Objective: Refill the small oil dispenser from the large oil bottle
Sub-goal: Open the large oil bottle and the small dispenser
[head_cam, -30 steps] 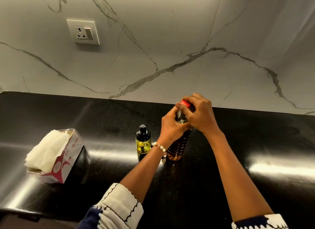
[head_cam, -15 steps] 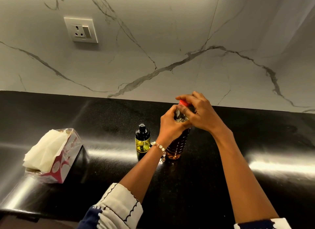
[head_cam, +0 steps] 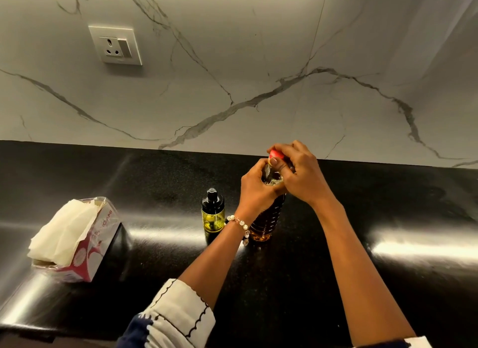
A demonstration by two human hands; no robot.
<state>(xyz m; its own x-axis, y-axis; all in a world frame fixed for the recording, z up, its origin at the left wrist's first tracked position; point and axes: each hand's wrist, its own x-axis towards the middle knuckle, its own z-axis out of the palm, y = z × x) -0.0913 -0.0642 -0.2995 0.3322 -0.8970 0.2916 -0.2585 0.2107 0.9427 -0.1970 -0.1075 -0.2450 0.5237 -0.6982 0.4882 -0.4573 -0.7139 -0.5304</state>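
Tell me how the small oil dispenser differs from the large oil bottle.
The small oil dispenser is shorter, black-topped and untouched; the large oil bottle is taller, red-capped, with both hands on it. The dispenser's oil looks yellow-green, the bottle's amber. Both stand upright on the black counter.

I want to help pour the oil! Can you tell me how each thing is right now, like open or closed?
Large oil bottle: upright on the counter, held at the neck by the left hand.
Red cap: on the bottle, gripped by the right hand.
Small oil dispenser: upright, black top on, untouched.
Tissue pack: open, tissues sticking out.
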